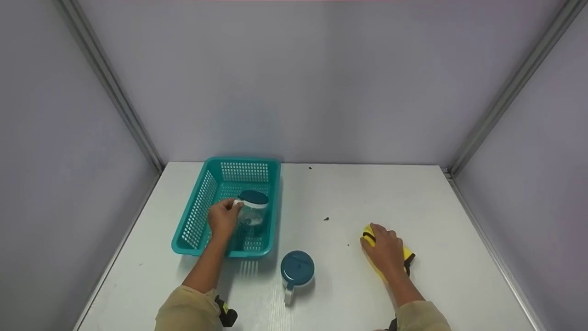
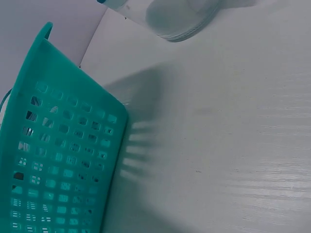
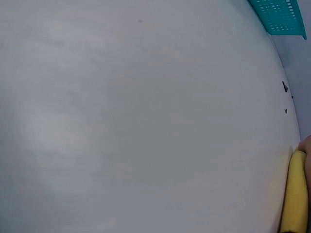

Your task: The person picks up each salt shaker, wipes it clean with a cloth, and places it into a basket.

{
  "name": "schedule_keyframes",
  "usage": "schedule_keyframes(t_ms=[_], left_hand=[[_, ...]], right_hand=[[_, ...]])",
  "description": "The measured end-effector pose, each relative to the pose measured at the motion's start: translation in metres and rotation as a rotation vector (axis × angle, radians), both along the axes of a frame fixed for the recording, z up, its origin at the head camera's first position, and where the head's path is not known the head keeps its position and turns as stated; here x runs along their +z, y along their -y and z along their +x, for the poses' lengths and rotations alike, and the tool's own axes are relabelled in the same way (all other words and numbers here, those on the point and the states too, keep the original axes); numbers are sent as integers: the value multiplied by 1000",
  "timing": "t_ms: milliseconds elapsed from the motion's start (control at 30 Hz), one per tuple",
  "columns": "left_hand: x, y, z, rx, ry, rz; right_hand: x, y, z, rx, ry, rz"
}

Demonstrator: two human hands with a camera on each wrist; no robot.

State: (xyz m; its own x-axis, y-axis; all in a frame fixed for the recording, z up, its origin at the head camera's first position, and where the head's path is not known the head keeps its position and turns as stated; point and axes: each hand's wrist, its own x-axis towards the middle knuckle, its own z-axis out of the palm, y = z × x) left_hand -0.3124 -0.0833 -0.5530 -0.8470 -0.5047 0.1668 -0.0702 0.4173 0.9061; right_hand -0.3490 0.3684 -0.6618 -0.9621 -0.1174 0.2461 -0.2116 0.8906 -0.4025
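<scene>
My left hand (image 1: 223, 218) pinches the white handle of a clear jar (image 1: 251, 216) with a dark blue lid. This jar is over the inside of the teal plastic basket (image 1: 275, 230), near its right wall. A second jar (image 1: 297, 269) with a blue lid and a handle stands on the table in front of the basket; its clear base (image 2: 180, 19) shows in the left wrist view. On the right, my right hand (image 1: 386, 250) grips a bunched yellow cloth (image 1: 369, 231) with black edging against the table. The cloth (image 3: 295, 194) shows at the edge of the right wrist view.
Small dark bits (image 1: 326, 219) lie on the white table (image 1: 330, 193) between the basket and the cloth, with another near the back edge. Grey panels (image 1: 303, 82) enclose the table at the back and both sides.
</scene>
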Motion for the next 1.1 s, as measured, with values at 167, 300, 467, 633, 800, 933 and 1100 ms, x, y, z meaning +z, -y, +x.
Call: schedule_keyframes(t_ms=[167, 300, 467, 633, 800, 933, 1100], left_hand=[[1, 0, -1, 3, 37, -70], [1, -1, -1, 9, 49, -87], [0, -1, -4, 1, 45, -96], [-2, 0, -5, 4, 51, -101], [-3, -1, -7, 3, 66, -135], [-2, -2, -7, 2, 86, -151], [-1, -2, -6, 5, 115, -157]], right_hand=[[2, 1, 1, 4, -14, -14], [2, 1, 1, 10, -14, -21], [2, 1, 1, 5, -7, -27], [2, 0, 1, 3, 2, -20], [1, 1, 1, 4, 1, -20], [0, 1, 1, 4, -2, -20], [2, 1, 0, 0, 8, -11]])
